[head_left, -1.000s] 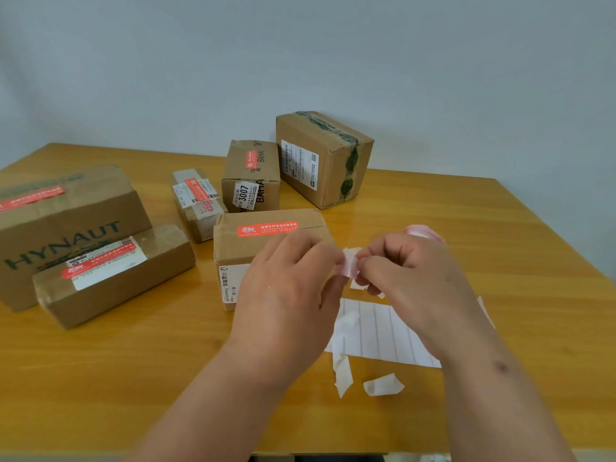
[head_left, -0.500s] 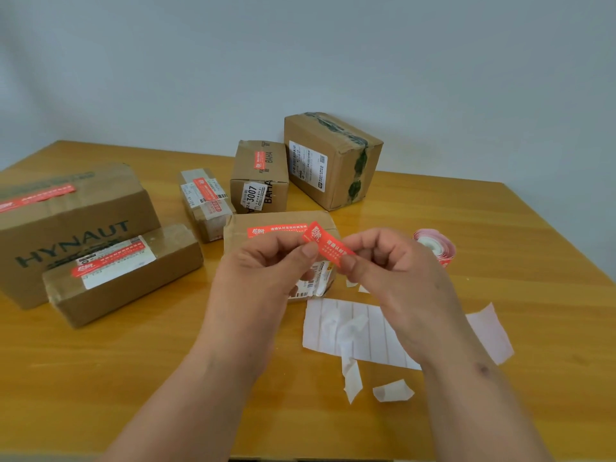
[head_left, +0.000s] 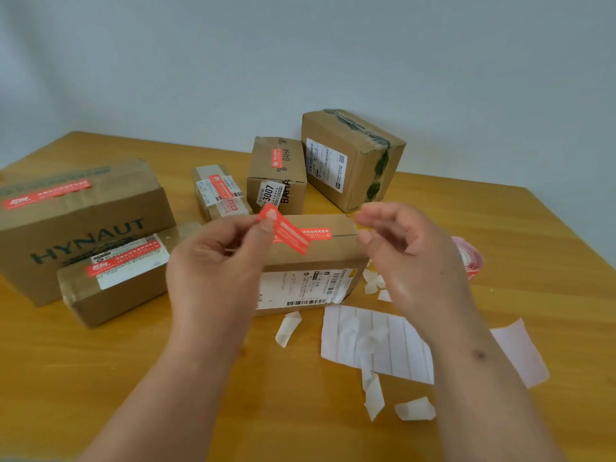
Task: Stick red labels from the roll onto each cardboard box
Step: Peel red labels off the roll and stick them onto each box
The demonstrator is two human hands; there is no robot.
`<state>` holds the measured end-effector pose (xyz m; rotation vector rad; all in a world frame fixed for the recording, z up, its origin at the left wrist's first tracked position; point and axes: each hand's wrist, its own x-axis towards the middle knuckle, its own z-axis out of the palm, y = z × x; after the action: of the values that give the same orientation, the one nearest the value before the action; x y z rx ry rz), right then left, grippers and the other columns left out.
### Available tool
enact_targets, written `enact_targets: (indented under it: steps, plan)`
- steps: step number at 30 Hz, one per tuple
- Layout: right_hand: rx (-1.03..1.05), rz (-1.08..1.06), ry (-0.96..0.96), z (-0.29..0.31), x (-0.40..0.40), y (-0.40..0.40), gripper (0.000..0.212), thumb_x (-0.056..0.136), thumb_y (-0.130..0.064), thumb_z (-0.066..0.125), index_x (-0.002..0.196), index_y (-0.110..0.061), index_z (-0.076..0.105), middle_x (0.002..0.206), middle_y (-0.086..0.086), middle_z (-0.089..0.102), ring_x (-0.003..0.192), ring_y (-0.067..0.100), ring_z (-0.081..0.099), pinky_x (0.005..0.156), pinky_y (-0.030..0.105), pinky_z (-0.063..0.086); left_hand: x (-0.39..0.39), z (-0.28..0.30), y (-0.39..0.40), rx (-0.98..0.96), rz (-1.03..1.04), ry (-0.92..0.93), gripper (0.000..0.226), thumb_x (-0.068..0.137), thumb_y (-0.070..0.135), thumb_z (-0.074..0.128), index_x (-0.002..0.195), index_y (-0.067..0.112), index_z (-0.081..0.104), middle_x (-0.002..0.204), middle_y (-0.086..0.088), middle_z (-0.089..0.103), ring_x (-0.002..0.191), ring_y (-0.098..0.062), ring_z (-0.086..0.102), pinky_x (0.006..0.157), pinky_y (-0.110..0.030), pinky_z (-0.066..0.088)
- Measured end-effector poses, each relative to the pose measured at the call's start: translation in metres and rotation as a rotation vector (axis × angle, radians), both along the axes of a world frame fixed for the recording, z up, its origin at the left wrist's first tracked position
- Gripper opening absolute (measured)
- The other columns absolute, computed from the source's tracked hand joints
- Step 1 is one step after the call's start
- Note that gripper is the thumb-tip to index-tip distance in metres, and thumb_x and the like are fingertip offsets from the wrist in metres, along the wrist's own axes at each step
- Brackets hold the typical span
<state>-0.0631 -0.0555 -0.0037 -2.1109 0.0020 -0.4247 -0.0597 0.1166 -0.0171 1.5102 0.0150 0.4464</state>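
Note:
My left hand [head_left: 213, 271] pinches one end of a peeled red label [head_left: 286, 233], which hangs in the air in front of the middle cardboard box [head_left: 316, 258]. My right hand [head_left: 410, 258] is to the right of the label with its fingers apart and nothing in them. The label roll [head_left: 468, 258] lies on the table behind my right hand, partly hidden. Several cardboard boxes stand around; the far box with dark tape [head_left: 353, 158] shows no red label on the sides I see. The other boxes each carry a red label.
White backing strips [head_left: 376, 341] and curled paper scraps [head_left: 415, 408] lie on the wooden table [head_left: 100, 378] near its front edge. The big HYNAUT box [head_left: 80, 225] and a flat box [head_left: 116, 275] fill the left side. A wall stands behind.
The label came off its backing. My right hand let go of it and moved right, fingers spread. My left hand now holds the label alone, higher over the middle box.

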Motion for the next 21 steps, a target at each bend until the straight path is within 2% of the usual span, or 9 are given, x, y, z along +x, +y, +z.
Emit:
enact_targets:
  steps: [2,5,7,9,11,13,15,19,21]
  plan:
    - [-0.077,-0.055,0.036,-0.004,0.006,-0.006,0.036,0.092,-0.026,0.06,0.125,-0.038,0.053,0.122,-0.025,0.057,0.107,-0.008,0.053,0.076,0.01,0.042,0.01,-0.001,0.011,-0.146,0.008,0.068,0.013,0.089,0.025,0.066,0.08,0.029,0.075,0.079,0.01,0.074,0.067,0.004,0.062,0.059,-0.012,0.047]
    - [-0.186,-0.002,0.229,-0.01,0.011,-0.011,0.061,0.091,-0.026,0.062,0.142,-0.039,0.032,0.141,-0.018,0.043,0.12,0.002,0.046,0.086,0.022,0.046,0.023,-0.01,0.025,-0.224,-0.05,0.133,0.021,0.094,0.014,0.058,0.095,0.027,0.074,0.097,0.009,0.073,0.085,-0.004,0.063,0.075,-0.025,0.049]
    - [-0.145,0.099,0.37,-0.015,0.012,-0.009,0.076,0.089,-0.025,0.064,0.147,-0.041,0.018,0.131,-0.022,0.046,0.108,0.003,0.054,0.084,0.022,0.048,0.028,-0.019,0.026,-0.19,-0.112,0.17,0.034,0.094,0.007,0.054,0.11,0.032,0.069,0.112,0.008,0.069,0.104,-0.01,0.063,0.086,-0.032,0.051]
    - [-0.152,0.165,0.453,-0.021,0.012,-0.007,0.08,0.089,-0.025,0.065,0.146,-0.046,0.013,0.107,-0.03,0.049,0.088,0.004,0.061,0.076,0.023,0.053,0.029,-0.023,0.022,-0.122,-0.159,0.226,0.047,0.096,0.007,0.049,0.125,0.043,0.058,0.123,0.013,0.063,0.113,-0.011,0.061,0.084,-0.03,0.054]
    - [-0.184,0.151,0.431,-0.025,0.013,-0.005,0.075,0.091,-0.026,0.062,0.146,-0.045,0.013,0.101,-0.028,0.053,0.084,0.004,0.062,0.074,0.027,0.056,0.027,-0.023,0.018,-0.062,-0.171,0.242,0.053,0.099,0.012,0.048,0.135,0.051,0.045,0.127,0.017,0.057,0.114,-0.008,0.059,0.075,-0.022,0.053]
    - [-0.19,0.106,0.372,-0.025,0.015,-0.003,0.069,0.094,-0.031,0.059,0.146,-0.04,0.017,0.104,-0.025,0.055,0.08,-0.005,0.057,0.061,0.016,0.049,0.028,-0.02,0.016,-0.034,-0.168,0.237,0.055,0.1,0.019,0.049,0.139,0.055,0.035,0.129,0.02,0.053,0.111,-0.007,0.059,0.067,-0.016,0.051]
    - [-0.159,0.047,0.317,-0.02,0.018,-0.003,0.065,0.092,-0.039,0.059,0.145,-0.039,0.021,0.103,-0.024,0.055,0.077,-0.01,0.055,0.051,0.011,0.044,0.029,-0.016,0.017,-0.015,-0.163,0.217,0.056,0.099,0.026,0.05,0.142,0.055,0.03,0.132,0.02,0.049,0.112,-0.006,0.057,0.065,-0.014,0.052]
    - [0.1,-0.044,0.196,-0.006,0.02,-0.007,0.051,0.092,-0.04,0.057,0.138,-0.035,0.036,0.097,-0.016,0.066,0.078,-0.01,0.062,0.051,0.009,0.046,0.033,-0.006,0.024,-0.072,-0.169,0.134,0.058,0.096,0.024,0.055,0.14,0.054,0.033,0.142,0.014,0.044,0.126,-0.016,0.052,0.092,-0.042,0.054]
    - [0.272,0.001,0.182,-0.002,0.017,-0.012,0.045,0.091,-0.035,0.062,0.132,-0.034,0.044,0.094,-0.013,0.069,0.085,-0.008,0.063,0.064,0.015,0.049,0.034,-0.001,0.027,-0.071,-0.163,0.115,0.061,0.09,0.028,0.06,0.137,0.057,0.035,0.14,0.016,0.045,0.126,-0.018,0.053,0.091,-0.046,0.054]
